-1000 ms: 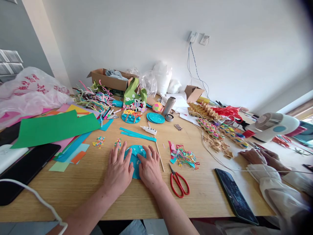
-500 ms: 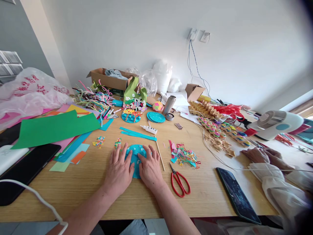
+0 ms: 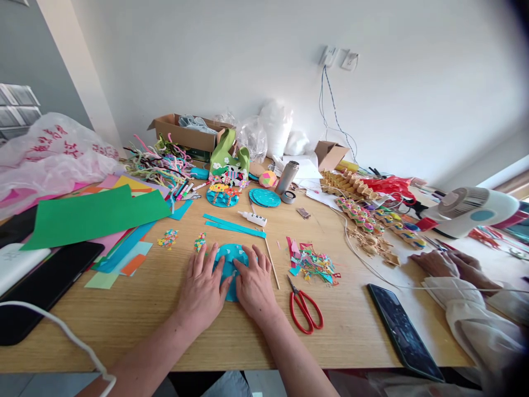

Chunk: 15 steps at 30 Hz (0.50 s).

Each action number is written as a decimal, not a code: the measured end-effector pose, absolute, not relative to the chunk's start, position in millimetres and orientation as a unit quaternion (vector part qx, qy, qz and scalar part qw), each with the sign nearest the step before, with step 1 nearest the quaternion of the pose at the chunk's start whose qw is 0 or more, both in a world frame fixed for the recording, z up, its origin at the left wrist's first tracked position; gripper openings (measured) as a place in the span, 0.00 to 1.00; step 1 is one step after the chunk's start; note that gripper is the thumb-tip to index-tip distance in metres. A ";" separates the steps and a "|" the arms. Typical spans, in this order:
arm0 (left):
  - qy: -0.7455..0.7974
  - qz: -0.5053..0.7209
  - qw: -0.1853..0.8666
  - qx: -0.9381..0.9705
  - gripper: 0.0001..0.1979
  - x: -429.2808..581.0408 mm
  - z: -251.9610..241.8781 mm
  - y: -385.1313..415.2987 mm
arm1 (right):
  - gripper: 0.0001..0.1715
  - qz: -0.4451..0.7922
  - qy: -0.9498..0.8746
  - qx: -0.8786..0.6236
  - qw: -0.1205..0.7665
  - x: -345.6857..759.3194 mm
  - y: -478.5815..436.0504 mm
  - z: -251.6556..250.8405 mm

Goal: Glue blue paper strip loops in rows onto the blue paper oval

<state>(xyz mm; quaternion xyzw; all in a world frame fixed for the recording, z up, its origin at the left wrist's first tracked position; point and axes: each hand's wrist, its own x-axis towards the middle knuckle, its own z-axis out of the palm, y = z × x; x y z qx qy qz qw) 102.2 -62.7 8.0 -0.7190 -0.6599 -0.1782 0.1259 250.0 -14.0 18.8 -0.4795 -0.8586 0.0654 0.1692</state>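
Observation:
A round blue disc (image 3: pixel 232 289) with small pale bits on it lies flat on the wooden table. My left hand (image 3: pixel 202 286) rests on its left side, fingers spread. On its right side lies my right hand (image 3: pixel 257 281), also with fingers stretched out and pressing down. Just beyond sit blue paper strips (image 3: pixel 235 227) and a white glue bottle (image 3: pixel 253 218). A thin wooden stick (image 3: pixel 271 259) is beside my right hand. Nearer to me on the right are red-handled scissors (image 3: pixel 306 310). Small flower-coloured paper bits (image 3: pixel 200 241) lie past my left fingertips.
Colored paper sheets (image 3: pixel 99 218) and a black device (image 3: pixel 49 289) cover the left. Paper scraps (image 3: pixel 314 262), a phone (image 3: pixel 403 331), a white cable (image 3: pixel 363 267) and a fan (image 3: pixel 471 209) stand right. A co-worker's hands (image 3: pixel 448 263) are at far right. A metal flask (image 3: pixel 289 177) stands behind.
The view has shifted very slightly. Both my hands stay on the blue disc, and I see no clear movement of anything else.

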 end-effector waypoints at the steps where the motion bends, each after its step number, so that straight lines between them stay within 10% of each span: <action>1: -0.660 -0.177 0.126 -0.719 0.22 102.2 7.3 -62.6 | 0.20 0.065 -0.859 -0.479 0.168 250.1 -14.2 18.9; 15: -0.662 -0.160 0.125 -0.721 0.24 101.4 3.5 -62.2 | 0.21 0.063 -0.860 -0.480 0.160 250.1 -13.8 19.0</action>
